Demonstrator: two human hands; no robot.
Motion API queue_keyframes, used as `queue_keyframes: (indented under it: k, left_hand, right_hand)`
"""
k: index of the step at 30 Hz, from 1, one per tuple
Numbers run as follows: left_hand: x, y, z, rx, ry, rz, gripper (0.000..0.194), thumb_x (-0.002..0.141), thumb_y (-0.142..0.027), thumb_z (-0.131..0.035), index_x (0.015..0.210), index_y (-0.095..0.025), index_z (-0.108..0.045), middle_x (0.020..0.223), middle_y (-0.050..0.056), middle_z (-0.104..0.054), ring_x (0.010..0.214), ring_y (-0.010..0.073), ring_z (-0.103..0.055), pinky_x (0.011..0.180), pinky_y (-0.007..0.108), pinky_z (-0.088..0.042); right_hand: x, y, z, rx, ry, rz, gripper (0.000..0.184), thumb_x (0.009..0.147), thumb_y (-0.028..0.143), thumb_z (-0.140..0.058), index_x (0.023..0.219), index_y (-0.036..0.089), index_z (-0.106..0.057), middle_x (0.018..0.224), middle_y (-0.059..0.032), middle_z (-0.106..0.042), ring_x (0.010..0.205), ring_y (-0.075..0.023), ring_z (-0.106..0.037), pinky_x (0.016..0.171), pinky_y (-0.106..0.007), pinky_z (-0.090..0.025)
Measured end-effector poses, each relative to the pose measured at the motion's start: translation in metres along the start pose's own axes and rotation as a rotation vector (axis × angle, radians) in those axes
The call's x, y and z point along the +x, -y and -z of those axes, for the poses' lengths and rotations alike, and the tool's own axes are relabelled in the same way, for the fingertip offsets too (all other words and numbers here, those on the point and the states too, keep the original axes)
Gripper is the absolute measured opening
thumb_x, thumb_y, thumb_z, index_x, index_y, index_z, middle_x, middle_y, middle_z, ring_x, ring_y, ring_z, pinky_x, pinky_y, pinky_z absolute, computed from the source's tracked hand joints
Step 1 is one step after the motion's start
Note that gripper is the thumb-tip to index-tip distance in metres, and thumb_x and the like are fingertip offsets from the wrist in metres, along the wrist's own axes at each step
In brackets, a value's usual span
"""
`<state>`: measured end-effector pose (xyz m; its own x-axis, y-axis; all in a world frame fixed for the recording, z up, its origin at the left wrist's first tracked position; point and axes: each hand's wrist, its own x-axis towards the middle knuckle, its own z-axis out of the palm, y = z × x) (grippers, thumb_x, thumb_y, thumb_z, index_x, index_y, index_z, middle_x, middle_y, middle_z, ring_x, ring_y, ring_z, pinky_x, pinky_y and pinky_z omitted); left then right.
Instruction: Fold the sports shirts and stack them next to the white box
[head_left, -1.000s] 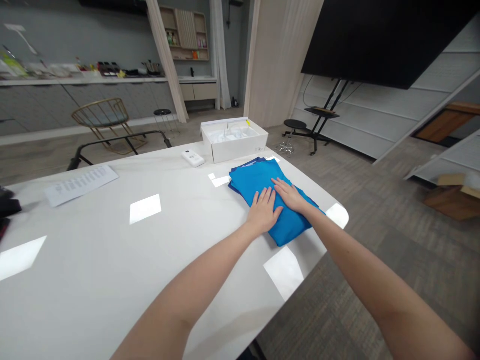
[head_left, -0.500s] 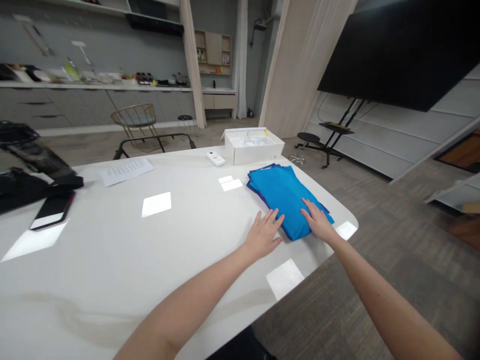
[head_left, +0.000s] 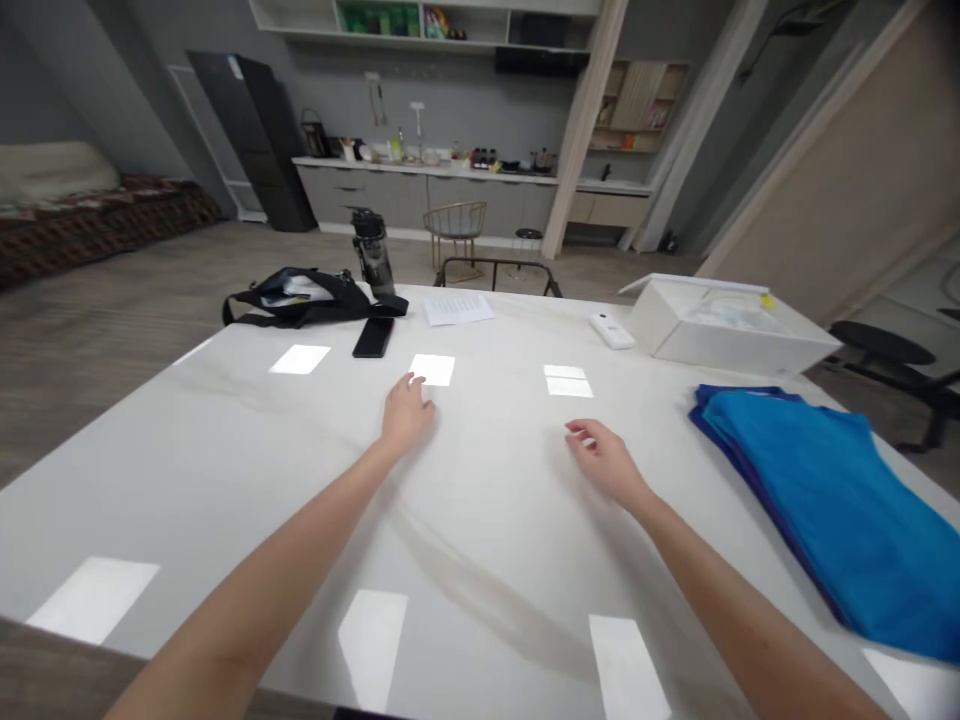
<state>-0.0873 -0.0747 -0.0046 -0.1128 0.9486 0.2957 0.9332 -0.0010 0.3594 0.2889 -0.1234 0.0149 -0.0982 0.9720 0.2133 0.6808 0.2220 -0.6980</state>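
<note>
My left hand [head_left: 406, 412] is over the middle of the white table [head_left: 480, 540], fingers a little curled and apart, holding nothing. To its right, my right hand [head_left: 602, 458] hovers above the tabletop with loosely bent fingers and nothing in them. A stack of folded blue cloths [head_left: 832, 500] lies at the table's right side, bright blue on top and darker blue or purple below. Neither hand touches it; the right one is nearer. Beyond my left hand lies a black phone [head_left: 373, 337].
A white open box [head_left: 735, 325] stands at the back right, with a white handheld device [head_left: 612, 331] beside it. Printed paper [head_left: 459, 308], a black bag [head_left: 300, 295] and a dark bottle [head_left: 373, 250] are along the far edge. A chair [head_left: 454, 222] stands behind.
Both hands have left the cloth stack and moved left over the table, apart from each other. My view has turned left, bringing the bag, bottle and fridge into sight.
</note>
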Motion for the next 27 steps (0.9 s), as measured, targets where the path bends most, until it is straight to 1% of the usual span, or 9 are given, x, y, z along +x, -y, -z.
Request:
queue_keyframes:
  k: [2,5,9,12,14,16,20,24,27]
  left_hand:
    - [0.008,0.042,0.014,0.02,-0.04,0.085,0.052,0.087,-0.021,-0.056,0.139,-0.012,-0.053,0.15,0.02,-0.05,0.139,0.0323,-0.05,0.117,0.046,-0.039]
    - [0.022,0.085,0.028,0.013,-0.061,0.193,0.06,0.087,-0.026,-0.058,0.145,-0.012,-0.046,0.15,0.019,-0.05,0.139,0.031,-0.049,0.118,0.044,-0.038]
    - [0.057,0.112,0.03,-0.018,-0.08,0.274,0.078,0.087,-0.037,-0.065,0.153,-0.01,-0.033,0.153,0.022,-0.047,0.142,0.033,-0.046,0.118,0.044,-0.035]
    - [0.093,0.116,0.024,-0.019,-0.093,0.319,0.092,0.086,-0.046,-0.069,0.156,-0.008,-0.025,0.155,0.026,-0.043,0.143,0.0364,-0.043,0.118,0.047,-0.031]
    - [0.114,0.114,0.019,-0.003,-0.088,0.362,0.096,0.084,-0.05,-0.07,0.157,-0.009,-0.024,0.154,0.027,-0.045,0.142,0.039,-0.044,0.117,0.051,-0.029]
    - [0.13,0.112,0.014,0.017,-0.07,0.398,0.093,0.084,-0.051,-0.069,0.155,-0.01,-0.027,0.148,0.026,-0.052,0.137,0.0412,-0.047,0.115,0.053,-0.029]
    - [0.146,0.112,0.009,0.032,-0.056,0.423,0.08,0.085,-0.043,-0.066,0.149,-0.006,-0.036,0.13,0.027,-0.064,0.129,0.0424,-0.051,0.108,0.05,-0.034]
    - [0.138,0.112,0.015,-0.028,-0.08,0.477,0.077,0.08,-0.04,-0.07,0.143,-0.006,-0.04,0.119,0.025,-0.069,0.125,0.0418,-0.053,0.103,0.047,-0.039]
    - [0.113,0.106,0.027,-0.163,-0.084,0.513,0.077,0.078,-0.043,-0.073,0.141,-0.01,-0.041,0.116,0.022,-0.07,0.124,0.0395,-0.056,0.1,0.045,-0.042]
  right_hand:
    - [0.028,0.037,-0.059,0.092,0.133,0.068,0.025,0.093,0.041,-0.054,0.105,0.024,-0.069,0.102,-0.0071,-0.074,0.09,-0.0227,-0.067,0.081,-0.039,-0.053]
    - [0.073,0.096,-0.137,0.233,0.248,0.186,0.019,0.091,0.036,-0.058,0.1,0.025,-0.07,0.098,-0.0049,-0.073,0.089,-0.0222,-0.067,0.084,-0.04,-0.052]
    - [0.13,0.156,-0.221,0.41,0.249,0.183,0.01,0.083,0.031,-0.064,0.088,0.026,-0.07,0.09,-0.0017,-0.072,0.085,-0.0209,-0.064,0.089,-0.04,-0.051]
    - [0.159,0.178,-0.264,0.573,0.231,0.064,0.01,0.08,0.032,-0.067,0.087,0.026,-0.069,0.083,0.0003,-0.069,0.079,-0.0188,-0.062,0.086,-0.039,-0.053]
    - [0.169,0.184,-0.281,0.717,0.227,-0.064,0.015,0.078,0.035,-0.068,0.09,0.025,-0.068,0.081,0.0005,-0.066,0.077,-0.0181,-0.062,0.079,-0.038,-0.056]
    - [0.171,0.187,-0.291,0.847,0.219,-0.174,0.021,0.077,0.037,-0.069,0.093,0.024,-0.066,0.083,0.0001,-0.064,0.078,-0.0177,-0.065,0.075,-0.037,-0.058]
    - [0.168,0.186,-0.293,1.025,0.206,-0.297,0.029,0.074,0.038,-0.077,0.096,0.024,-0.064,0.088,-0.0007,-0.064,0.087,-0.0171,-0.068,0.085,-0.038,-0.06]
    - [0.167,0.187,-0.286,1.187,0.261,-0.45,0.035,0.073,0.034,-0.083,0.099,0.024,-0.061,0.096,-0.0039,-0.066,0.095,-0.0193,-0.07,0.09,-0.037,-0.061]
    - [0.164,0.197,-0.28,1.295,0.38,-0.539,0.036,0.079,0.042,-0.08,0.104,0.026,-0.059,0.104,-0.0059,-0.068,0.101,-0.0215,-0.069,0.087,-0.038,-0.062]
